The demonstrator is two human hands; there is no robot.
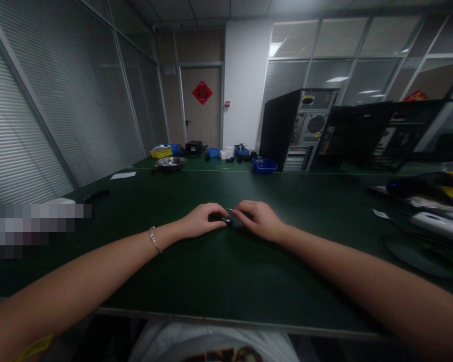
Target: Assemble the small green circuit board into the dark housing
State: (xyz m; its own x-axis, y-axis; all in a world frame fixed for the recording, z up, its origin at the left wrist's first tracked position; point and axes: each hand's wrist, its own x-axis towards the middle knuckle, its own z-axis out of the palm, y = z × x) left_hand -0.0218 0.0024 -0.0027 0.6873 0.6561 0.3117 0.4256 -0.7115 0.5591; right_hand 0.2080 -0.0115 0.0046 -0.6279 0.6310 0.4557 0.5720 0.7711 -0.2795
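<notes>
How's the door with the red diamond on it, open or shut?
Shut. The door fills its frame, and no gap shows along its edges.

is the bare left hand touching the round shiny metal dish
Apart. In the head view, the bare left hand lies well short of the round shiny metal dish, with dark green tabletop plainly showing between them.

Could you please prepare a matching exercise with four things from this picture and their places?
Things
1. Thin light piece
2. Small dark piece
3. Bracelet
4. Red diamond sign

Places
A. Around the left wrist
B. On the door
C. Held in the right hand
D. Held in the left hand

Pairs: 1-C, 2-D, 3-A, 4-B
</notes>
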